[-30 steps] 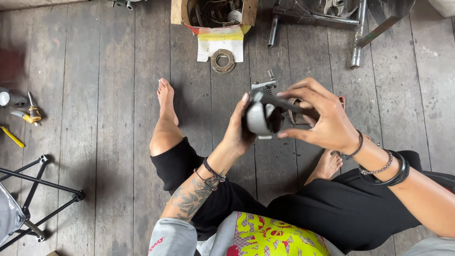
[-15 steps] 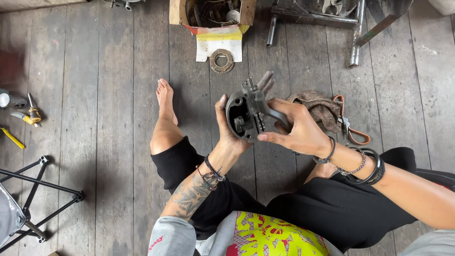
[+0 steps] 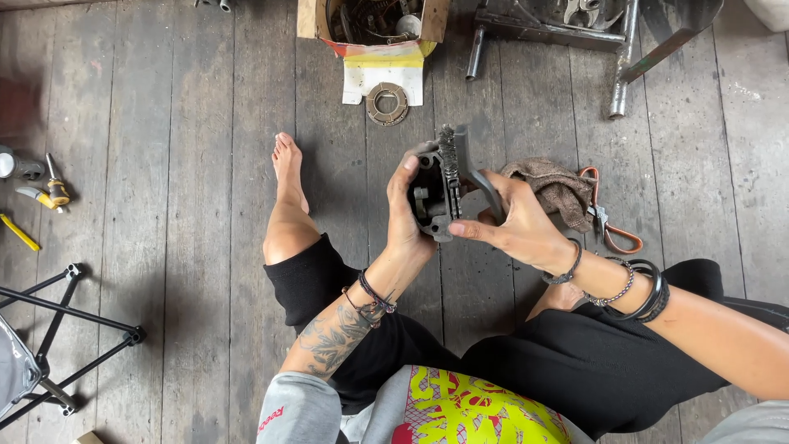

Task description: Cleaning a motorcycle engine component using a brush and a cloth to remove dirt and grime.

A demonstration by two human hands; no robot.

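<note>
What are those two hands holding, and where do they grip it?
The left hand grips a dark metal part by its left side. The right hand holds a wire brush by its handle.

A person sits on the plank floor (image 3: 164, 164), one bare foot (image 3: 287, 168) stretched forward. The left hand (image 3: 407, 218) cradles a dark metal part (image 3: 433, 197) while the right hand (image 3: 514, 222) holds a wire brush (image 3: 460, 168) against its top edge. A brown rag (image 3: 559, 187) and orange-handled snips (image 3: 612, 226) lie just beyond the right hand. A round ring-shaped disc (image 3: 387, 104) rests near a cardboard box (image 3: 312, 20) of parts.
</note>
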